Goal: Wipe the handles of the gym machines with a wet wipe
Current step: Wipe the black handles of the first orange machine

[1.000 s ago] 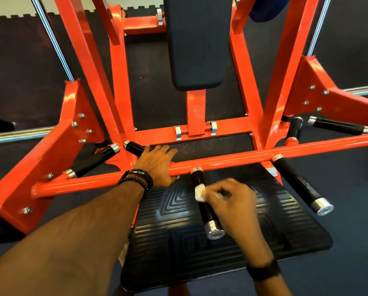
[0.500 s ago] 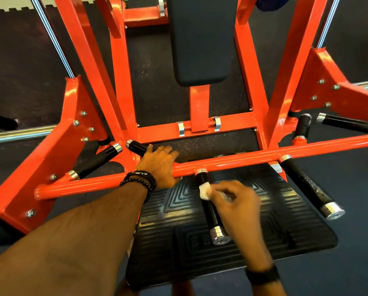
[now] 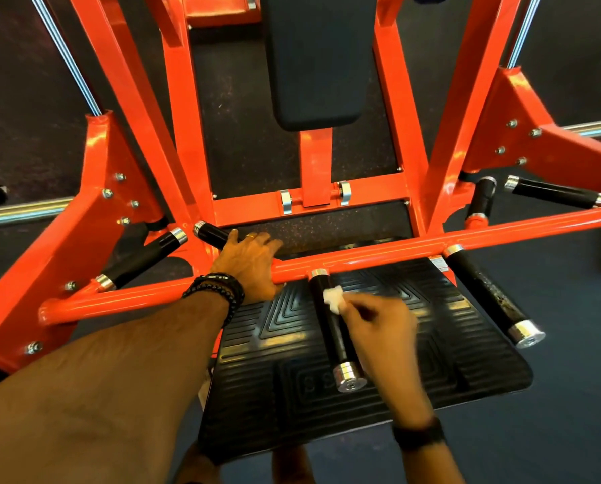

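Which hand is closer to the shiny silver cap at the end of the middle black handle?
The right hand. It is just beside the middle handle, a little above the silver cap, pressing the wet wipe against the grip. The left hand rests farther away on the orange bar.

I am pressing a white wipe (image 3: 332, 299) against the upper part of a black handle (image 3: 330, 323) with my right hand (image 3: 379, 326). My left hand (image 3: 248, 265) is gripping the orange bar (image 3: 431, 242) beside it. A black ribbed footplate (image 3: 361, 396) is lying beneath.
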`<move>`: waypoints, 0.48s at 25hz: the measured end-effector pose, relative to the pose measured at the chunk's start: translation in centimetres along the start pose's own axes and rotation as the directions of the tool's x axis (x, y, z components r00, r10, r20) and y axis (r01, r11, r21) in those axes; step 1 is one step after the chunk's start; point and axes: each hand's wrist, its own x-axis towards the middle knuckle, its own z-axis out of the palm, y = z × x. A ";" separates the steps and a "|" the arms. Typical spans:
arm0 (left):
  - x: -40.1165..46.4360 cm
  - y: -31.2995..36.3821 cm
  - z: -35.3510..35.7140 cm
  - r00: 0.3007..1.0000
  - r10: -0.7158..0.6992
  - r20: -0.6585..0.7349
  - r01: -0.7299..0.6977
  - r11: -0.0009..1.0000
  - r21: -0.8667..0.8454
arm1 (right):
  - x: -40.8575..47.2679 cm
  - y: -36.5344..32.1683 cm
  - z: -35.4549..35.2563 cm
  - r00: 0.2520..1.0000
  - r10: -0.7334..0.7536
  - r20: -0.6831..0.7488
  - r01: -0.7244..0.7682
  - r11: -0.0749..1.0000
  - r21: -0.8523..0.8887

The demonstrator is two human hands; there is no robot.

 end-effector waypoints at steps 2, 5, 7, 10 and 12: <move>0.0 0.1 -0.1 1.000 -0.005 0.007 0.005 1.000 -0.002 | 3.0 0.2 1.5 0.988 0.149 0.043 -0.154 0.977 0.144; -0.1 0.0 -0.1 1.000 0.000 0.008 0.000 1.000 -0.005 | 0.4 0.4 0.2 0.950 0.275 0.145 -0.309 0.887 0.342; -0.1 0.0 0.0 1.000 0.003 -0.009 -0.003 1.000 -0.005 | -3.3 -0.2 -2.3 0.910 0.334 0.246 -0.413 0.786 0.460; -0.1 0.1 0.0 1.000 0.006 -0.027 -0.006 1.000 -0.019 | -3.8 -0.5 -2.9 0.829 0.435 0.352 -0.559 0.636 0.532; -0.2 0.0 0.0 1.000 0.005 -0.026 -0.006 1.000 -0.023 | -1.0 -1.2 -1.1 0.795 0.449 0.408 -0.607 0.586 0.537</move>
